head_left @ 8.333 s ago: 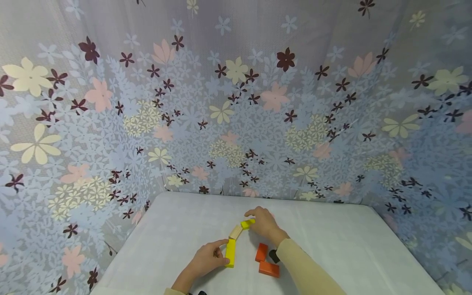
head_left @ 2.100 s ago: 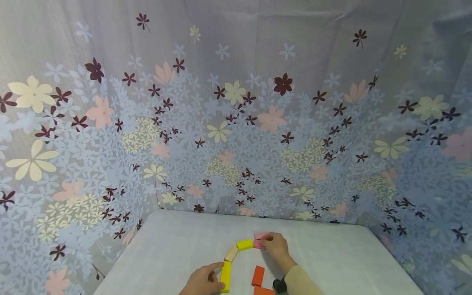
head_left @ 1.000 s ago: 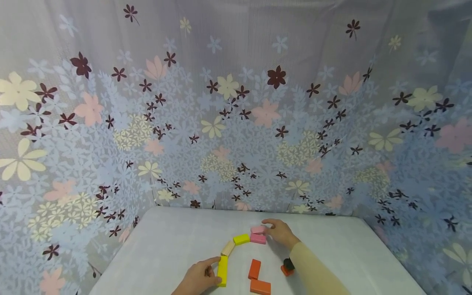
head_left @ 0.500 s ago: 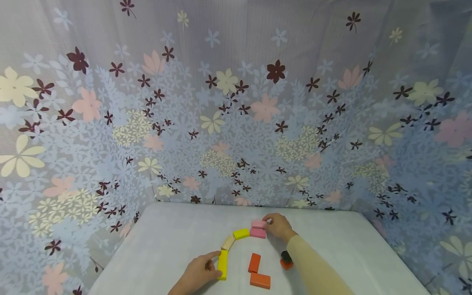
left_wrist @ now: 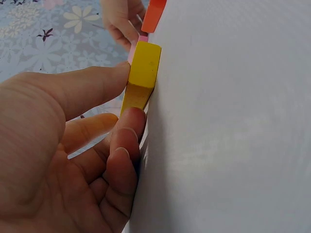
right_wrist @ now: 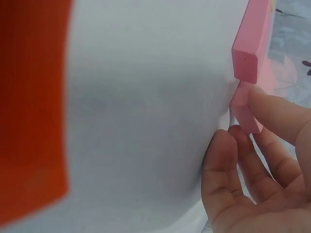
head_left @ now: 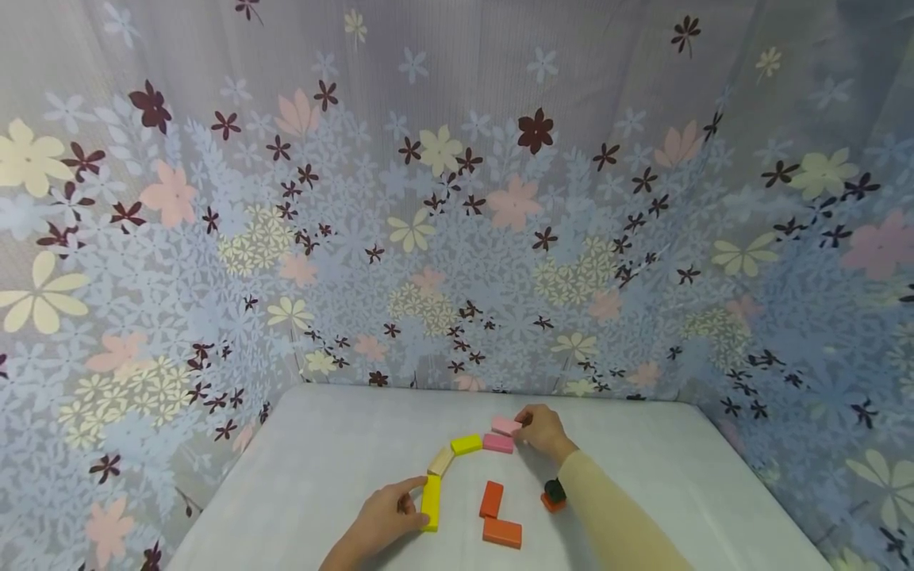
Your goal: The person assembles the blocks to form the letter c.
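My left hand [head_left: 385,515] holds a yellow block [head_left: 431,503] with its index finger toward the far end and its thumb near the close end. Beyond that block, a plain wooden block [head_left: 441,460], a shorter-looking yellow block [head_left: 466,444] and a pink block [head_left: 497,442] continue in a curved row. Just behind the pink block, a light pink block [head_left: 506,426] lies at a slant. My right hand [head_left: 544,432] pinches its right end; in the right wrist view the thumb rests on the light pink block [right_wrist: 248,108], the other fingers partly behind it.
Two orange-red blocks [head_left: 491,500] [head_left: 503,532] lie inside the curve on the white-covered table [head_left: 321,444]. Another orange block [head_left: 553,503] sits beside the right forearm, partly covered by a black object [head_left: 554,489] at the wrist. A flowered curtain [head_left: 428,238] rises behind the table.
The light pink block has gone from lying level behind the pink block to a slant, shifting slightly right with my right hand. Earlier the right hand was at the second yellow block. My left hand stays put.
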`<state>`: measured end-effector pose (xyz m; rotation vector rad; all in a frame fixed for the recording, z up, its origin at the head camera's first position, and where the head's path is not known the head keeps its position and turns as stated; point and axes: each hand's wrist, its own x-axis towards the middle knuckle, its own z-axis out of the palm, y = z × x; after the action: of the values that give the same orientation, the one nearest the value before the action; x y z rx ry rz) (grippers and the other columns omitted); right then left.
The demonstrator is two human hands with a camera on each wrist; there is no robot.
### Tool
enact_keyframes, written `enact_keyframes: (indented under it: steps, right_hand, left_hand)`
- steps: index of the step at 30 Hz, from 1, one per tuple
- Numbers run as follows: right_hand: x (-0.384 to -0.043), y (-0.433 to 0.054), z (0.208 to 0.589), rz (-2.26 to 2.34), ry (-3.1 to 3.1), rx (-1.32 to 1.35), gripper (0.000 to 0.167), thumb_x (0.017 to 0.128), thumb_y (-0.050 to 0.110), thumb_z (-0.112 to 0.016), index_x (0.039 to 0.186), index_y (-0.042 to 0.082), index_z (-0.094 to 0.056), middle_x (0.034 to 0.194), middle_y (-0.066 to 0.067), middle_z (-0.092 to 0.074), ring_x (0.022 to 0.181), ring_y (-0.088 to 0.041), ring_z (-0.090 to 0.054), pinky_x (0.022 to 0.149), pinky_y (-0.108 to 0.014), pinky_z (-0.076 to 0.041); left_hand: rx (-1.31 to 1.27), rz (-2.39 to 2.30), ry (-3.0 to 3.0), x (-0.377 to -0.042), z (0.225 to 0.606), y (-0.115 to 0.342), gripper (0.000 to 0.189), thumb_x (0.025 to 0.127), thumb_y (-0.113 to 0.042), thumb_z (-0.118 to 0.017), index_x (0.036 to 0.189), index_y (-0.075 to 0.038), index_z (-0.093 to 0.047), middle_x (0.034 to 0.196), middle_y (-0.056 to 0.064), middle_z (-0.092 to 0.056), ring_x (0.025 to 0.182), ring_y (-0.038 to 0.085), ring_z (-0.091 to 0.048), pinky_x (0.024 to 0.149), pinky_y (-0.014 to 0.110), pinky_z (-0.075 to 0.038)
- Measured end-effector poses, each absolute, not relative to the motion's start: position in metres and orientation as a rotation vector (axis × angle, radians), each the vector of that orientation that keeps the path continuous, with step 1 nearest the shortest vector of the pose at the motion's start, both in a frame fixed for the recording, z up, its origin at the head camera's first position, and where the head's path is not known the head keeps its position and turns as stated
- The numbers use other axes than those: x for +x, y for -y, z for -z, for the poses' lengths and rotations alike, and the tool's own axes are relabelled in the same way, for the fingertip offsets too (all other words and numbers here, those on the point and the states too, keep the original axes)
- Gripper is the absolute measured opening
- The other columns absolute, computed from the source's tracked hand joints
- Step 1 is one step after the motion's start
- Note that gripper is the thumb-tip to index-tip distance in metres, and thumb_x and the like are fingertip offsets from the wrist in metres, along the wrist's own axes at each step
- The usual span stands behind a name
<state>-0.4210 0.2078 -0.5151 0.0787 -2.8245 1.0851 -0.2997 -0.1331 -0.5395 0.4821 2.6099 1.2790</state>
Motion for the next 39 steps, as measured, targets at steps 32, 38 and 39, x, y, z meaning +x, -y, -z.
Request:
enact_keyframes:
  steps: [32, 38, 39]
  right_hand:
    - [-0.400, -0.208, 0.488, -1.373, 2.810, 0.014, 0.030, 0.083, 0.002, -0.073, 0.113, 0.000, -0.072, 0.082, -0.007, -0.068, 0.066, -0.022, -0.064, 0.061, -0.033, -0.053]
    - [-0.390, -0.206, 0.480, -1.466, 2.768, -0.044, 0.025, 0.083, 0.000, -0.074, 0.108, -0.002, -0.072, 0.088, -0.010, -0.067, 0.072, -0.022, -0.067, 0.067, -0.037, -0.057]
    - [-0.389, -0.206, 0.479, -1.473, 2.765, -0.051, 0.024, 0.083, 0.000, -0.075, 0.108, -0.002, -0.071, 0.088, -0.010, -0.067, 0.072, -0.023, -0.068, 0.067, -0.037, -0.057]
  left_hand:
    - [0.531, -1.268, -2.637, -0.299, 0.539, 0.136, 0.061, 0.084, -0.025, -0.082, 0.138, -0.009, -0.061, 0.074, -0.006, -0.060, 0.060, 0.011, -0.049, 0.053, 0.025, -0.037]
    - [0.536, -1.266, -2.635, -0.299, 0.538, 0.135, 0.060, 0.084, -0.026, -0.082, 0.138, -0.010, -0.061, 0.074, -0.006, -0.060, 0.061, 0.011, -0.049, 0.053, 0.025, -0.037]
    - [0.535, -1.269, -2.633, -0.299, 0.538, 0.135, 0.060, 0.084, -0.026, -0.082, 0.138, -0.010, -0.061, 0.075, -0.006, -0.060, 0.061, 0.011, -0.049, 0.053, 0.025, -0.037]
